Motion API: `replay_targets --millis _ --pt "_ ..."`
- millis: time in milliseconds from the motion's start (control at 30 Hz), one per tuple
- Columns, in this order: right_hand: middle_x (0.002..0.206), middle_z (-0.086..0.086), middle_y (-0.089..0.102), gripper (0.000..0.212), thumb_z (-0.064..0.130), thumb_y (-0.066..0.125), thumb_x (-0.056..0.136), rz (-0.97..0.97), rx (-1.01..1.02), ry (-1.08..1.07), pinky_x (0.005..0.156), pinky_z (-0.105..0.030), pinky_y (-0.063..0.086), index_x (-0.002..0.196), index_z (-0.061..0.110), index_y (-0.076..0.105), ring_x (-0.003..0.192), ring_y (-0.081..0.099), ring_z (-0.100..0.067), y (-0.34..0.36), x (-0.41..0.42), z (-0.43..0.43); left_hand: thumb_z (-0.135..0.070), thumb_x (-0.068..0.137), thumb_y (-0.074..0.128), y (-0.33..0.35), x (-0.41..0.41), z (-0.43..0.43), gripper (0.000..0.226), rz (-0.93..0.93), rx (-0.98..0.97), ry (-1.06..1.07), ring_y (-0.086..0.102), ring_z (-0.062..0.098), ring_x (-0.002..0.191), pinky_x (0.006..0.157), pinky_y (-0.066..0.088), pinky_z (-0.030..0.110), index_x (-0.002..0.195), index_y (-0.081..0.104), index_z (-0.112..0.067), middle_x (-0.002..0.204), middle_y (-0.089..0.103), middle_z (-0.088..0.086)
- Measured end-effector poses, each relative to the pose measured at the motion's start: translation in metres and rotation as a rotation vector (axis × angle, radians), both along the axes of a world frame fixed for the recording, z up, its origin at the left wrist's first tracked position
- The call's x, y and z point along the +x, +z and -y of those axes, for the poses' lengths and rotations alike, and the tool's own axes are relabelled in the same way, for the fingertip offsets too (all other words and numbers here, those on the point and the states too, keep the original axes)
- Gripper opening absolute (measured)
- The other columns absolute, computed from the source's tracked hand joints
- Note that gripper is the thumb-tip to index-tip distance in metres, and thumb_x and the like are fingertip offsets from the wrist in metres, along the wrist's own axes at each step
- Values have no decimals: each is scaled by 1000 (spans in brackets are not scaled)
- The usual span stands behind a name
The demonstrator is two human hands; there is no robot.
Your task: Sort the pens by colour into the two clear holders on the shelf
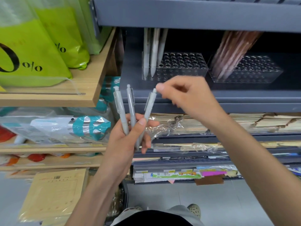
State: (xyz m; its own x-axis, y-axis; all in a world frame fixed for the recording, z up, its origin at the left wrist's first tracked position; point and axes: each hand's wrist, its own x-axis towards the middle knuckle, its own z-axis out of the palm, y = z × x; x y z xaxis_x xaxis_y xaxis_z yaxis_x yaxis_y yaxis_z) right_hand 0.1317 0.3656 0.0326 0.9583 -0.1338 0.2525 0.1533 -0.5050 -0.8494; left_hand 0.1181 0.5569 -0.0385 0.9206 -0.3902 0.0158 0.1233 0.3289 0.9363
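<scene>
Three grey pens [131,110], fanned upright, gripped at their lower ends by the left hand [127,141], just below the dark shelf's [244,97] front edge. Right hand [187,97] raised, fingers curled at the rightmost pen's top; blur hides whether it pinches. Left holder [187,69]: three stored pens [152,51] at its left end. Right holder [260,74]: brown pens [231,53], tops cut off by the shelf above. Grey floor [211,201] beneath.

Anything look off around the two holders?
No colour mix-ups. Brown pens in the right holder lean steeply, unlike the near-upright grey pens in the left holder. Crumpled clear wrap lies loose on the shelf below.
</scene>
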Motion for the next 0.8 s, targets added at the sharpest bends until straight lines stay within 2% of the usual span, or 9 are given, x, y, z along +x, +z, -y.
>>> replay_targets --millis 133,233,300,433,533,600,667,733,800 --pt "71 -8 68 16 30 77 80 -78 37 125 56 -31 45 82 14 76 61 52 -12 -6 -12 -6 -28 90 66 1 -2 10 8 -8 -11 -14 64 20 57 48 50 25 93 66 -20 102 76 17" --pt "74 -11 68 14 13 71 87 -89 205 155 56 -26 51 90 -1 72 60 59 -14 -1 -12 3 -30 93 56 3 -2 16 26 -45 -13 0 74 26 73 59 57 27 110 64 -12 105 76 16" --pt "78 -12 70 16 9 63 93 -52 269 164 61 -29 56 97 -6 67 64 64 -17 4 -11 10 -34 95 49 7 -1 18 36 -96 -48 -6 75 29 82 61 59 29 120 61 -10 106 76 17" --pt "76 -12 69 13 9 54 98 75 352 85 59 -28 56 97 -1 63 60 65 -19 14 -5 19 -37 98 44 11 0 18 39 -121 -83 7 76 34 83 55 60 28 117 63 -9 107 75 16" --pt "71 -14 66 13 8 50 98 165 406 -4 57 -31 55 90 9 59 56 62 -22 20 3 23 -35 100 41 11 -1 18 37 -116 -100 25 75 36 89 64 61 31 110 61 -5 110 75 17" --pt "66 -6 66 13 9 48 99 243 453 -110 55 -32 54 90 9 58 54 62 -22 24 10 29 -34 100 42 10 -1 18 35 -117 -97 51 74 38 94 71 61 33 105 60 -4 109 75 19" --pt "64 0 65 11 11 48 100 314 482 -215 58 -32 56 97 5 57 57 64 -22 28 16 34 -33 99 44 7 -2 16 33 -120 -95 72 74 37 90 74 61 34 98 62 -5 99 76 20" --pt "71 -1 65 9 8 48 100 371 471 -259 65 -35 58 102 2 55 63 65 -24 30 23 37 -31 101 45 6 -4 15 32 -128 -93 76 72 34 76 71 60 35 91 61 -6 81 72 18" --pt "76 -3 64 8 2 47 99 405 405 -271 73 -36 59 101 3 55 70 65 -22 30 30 37 -35 99 46 6 -5 16 32 -142 -78 77 61 27 59 63 56 32 87 58 -8 62 59 11"
